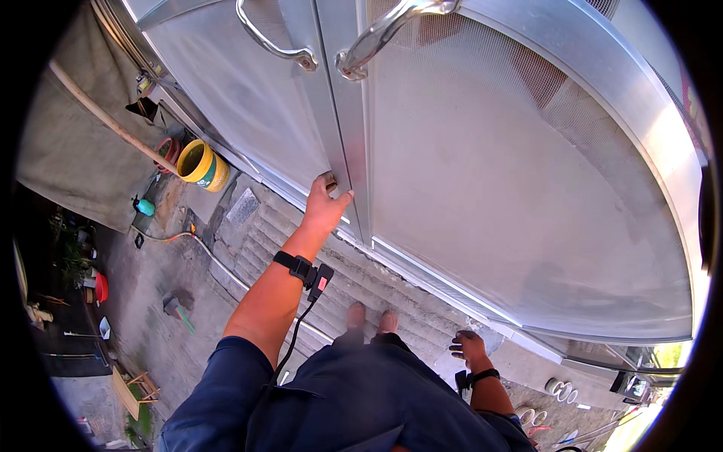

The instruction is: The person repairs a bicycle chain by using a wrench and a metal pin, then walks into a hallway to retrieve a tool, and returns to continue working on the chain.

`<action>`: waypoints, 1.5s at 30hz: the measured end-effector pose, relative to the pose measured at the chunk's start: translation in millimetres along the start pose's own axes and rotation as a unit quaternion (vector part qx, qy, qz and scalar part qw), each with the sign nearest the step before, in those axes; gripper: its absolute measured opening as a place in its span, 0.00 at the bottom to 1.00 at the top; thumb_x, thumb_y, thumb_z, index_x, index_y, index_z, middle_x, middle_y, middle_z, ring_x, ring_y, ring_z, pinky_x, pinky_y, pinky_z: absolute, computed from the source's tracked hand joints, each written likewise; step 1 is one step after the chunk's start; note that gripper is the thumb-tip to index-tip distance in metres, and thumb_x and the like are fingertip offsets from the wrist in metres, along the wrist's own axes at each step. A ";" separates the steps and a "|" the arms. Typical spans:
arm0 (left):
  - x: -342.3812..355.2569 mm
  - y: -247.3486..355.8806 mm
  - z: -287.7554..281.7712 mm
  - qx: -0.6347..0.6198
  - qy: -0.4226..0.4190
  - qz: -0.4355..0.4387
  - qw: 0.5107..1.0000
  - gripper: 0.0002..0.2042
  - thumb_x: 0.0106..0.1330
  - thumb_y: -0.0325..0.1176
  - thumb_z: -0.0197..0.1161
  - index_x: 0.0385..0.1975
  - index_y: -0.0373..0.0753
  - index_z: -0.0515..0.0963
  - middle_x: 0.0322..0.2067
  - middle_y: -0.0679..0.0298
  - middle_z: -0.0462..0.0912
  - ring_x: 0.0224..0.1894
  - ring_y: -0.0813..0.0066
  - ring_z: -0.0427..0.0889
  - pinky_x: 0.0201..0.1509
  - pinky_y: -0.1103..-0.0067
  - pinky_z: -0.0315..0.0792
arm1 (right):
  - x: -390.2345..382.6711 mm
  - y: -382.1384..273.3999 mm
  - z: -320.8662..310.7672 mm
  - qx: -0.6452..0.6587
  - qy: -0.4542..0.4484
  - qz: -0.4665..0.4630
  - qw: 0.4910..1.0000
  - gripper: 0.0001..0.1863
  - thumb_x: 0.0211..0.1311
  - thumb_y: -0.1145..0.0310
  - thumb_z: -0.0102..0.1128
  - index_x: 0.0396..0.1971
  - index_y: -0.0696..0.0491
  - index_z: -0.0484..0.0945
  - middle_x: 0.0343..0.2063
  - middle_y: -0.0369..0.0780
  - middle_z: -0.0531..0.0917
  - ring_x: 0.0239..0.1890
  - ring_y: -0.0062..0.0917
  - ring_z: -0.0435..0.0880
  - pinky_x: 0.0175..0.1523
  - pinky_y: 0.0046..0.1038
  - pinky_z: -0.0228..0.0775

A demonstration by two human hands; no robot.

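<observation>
My left hand [327,205] reaches up to the metal double door, at the frame of its left leaf [320,113], close to the seam between the leaves. Its fingers are curled, with the thumb pointing toward the seam. Something small and brown [329,181] shows at the fingertips; I cannot make out what it is. Lower down on the right, my right hand [470,348] hangs near my side, its dark-looking fingers loosely apart and holding nothing. Each wrist wears a black strap, and the left one carries a small device [320,282] with a cable.
Chrome handles [277,45] curve out from both leaves above my hand. The screened right leaf [512,173] fills the right side. A yellow bucket [203,166] stands left of the door beside a long pole [105,113]. A hose [226,267] crosses the ridged ramp [279,248] at my feet.
</observation>
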State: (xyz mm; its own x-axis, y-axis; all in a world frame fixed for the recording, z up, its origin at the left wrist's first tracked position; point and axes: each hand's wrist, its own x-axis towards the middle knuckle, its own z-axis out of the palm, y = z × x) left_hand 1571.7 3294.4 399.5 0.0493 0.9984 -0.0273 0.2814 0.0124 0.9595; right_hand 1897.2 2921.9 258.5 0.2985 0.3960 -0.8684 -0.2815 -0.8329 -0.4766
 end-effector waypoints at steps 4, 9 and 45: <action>-20.4 -5.5 -17.6 0.040 0.029 -0.018 0.999 0.29 0.54 0.33 0.69 0.52 0.26 0.66 0.51 0.49 0.74 0.57 0.59 0.73 0.60 0.70 0.67 | 9.0 -48.6 -9.1 -0.040 -0.021 -0.019 0.999 0.18 0.63 0.64 0.55 0.50 0.56 0.71 0.40 0.43 0.79 0.36 0.32 0.82 0.39 0.34 0.76; -96.3 -27.6 -75.8 0.061 0.076 -0.047 0.994 0.29 0.53 0.36 0.72 0.51 0.28 0.67 0.44 0.52 0.79 0.49 0.63 0.78 0.54 0.72 0.70 | 23.1 -99.7 23.8 -0.140 -0.078 -0.043 0.986 0.16 0.64 0.64 0.55 0.48 0.56 0.72 0.36 0.42 0.80 0.34 0.30 0.82 0.36 0.32 0.75; 145.0 -111.0 -362.9 -0.111 0.019 -0.367 0.923 0.20 0.71 0.45 0.51 0.46 0.31 0.70 0.38 0.56 0.81 0.34 0.70 0.81 0.37 0.76 0.73 | 79.9 -440.5 492.1 -0.115 -0.156 -0.086 0.977 0.22 0.65 0.62 0.55 0.55 0.56 0.68 0.44 0.45 0.78 0.41 0.34 0.82 0.45 0.36 0.76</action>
State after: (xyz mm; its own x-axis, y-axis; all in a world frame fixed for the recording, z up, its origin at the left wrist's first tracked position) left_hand 1199.8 3457.8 390.8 -0.1117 0.7181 -0.6870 0.0216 0.6929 0.7207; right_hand 1596.3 3510.7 331.5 0.0212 0.6069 -0.7945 -0.0288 -0.7940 -0.6073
